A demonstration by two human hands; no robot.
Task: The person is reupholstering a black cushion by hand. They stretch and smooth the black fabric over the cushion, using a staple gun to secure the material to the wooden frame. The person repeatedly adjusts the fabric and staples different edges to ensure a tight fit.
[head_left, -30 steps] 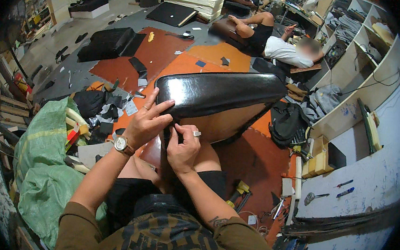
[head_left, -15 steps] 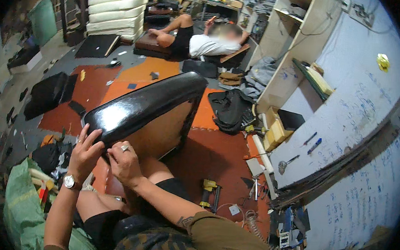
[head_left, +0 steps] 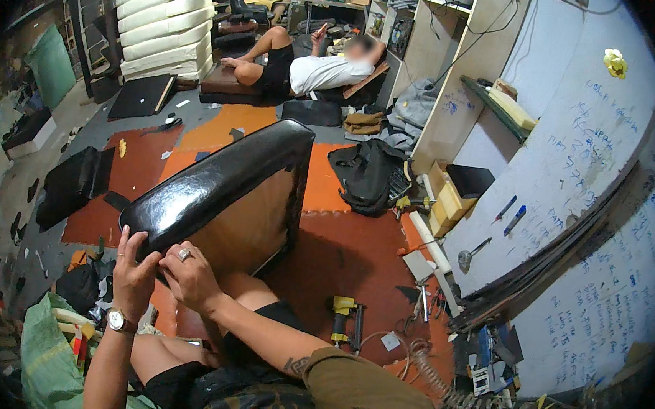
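A padded seat panel stands tilted across my lap, its glossy black cover wrapped over the edge onto a brown, board-like underside. At the near corner my left hand has its fingers curled over the black edge, with the thumb close to the right hand. Right beside it, the fingers of my right hand are closed in a pinch at the cover's lower edge; the exact bit held is hidden behind them. A yellow-and-black staple gun lies on the floor to the right of my leg.
A person lies on the floor at the back, near stacked cream foam pads. On the right are a black backpack, white shelving and a coiled air hose. A green sack sits at my left; a black cushion lies beyond.
The view has shifted a little, and the panel and both hands sit lower and farther left in it. My fingers keep their hold at the near corner.
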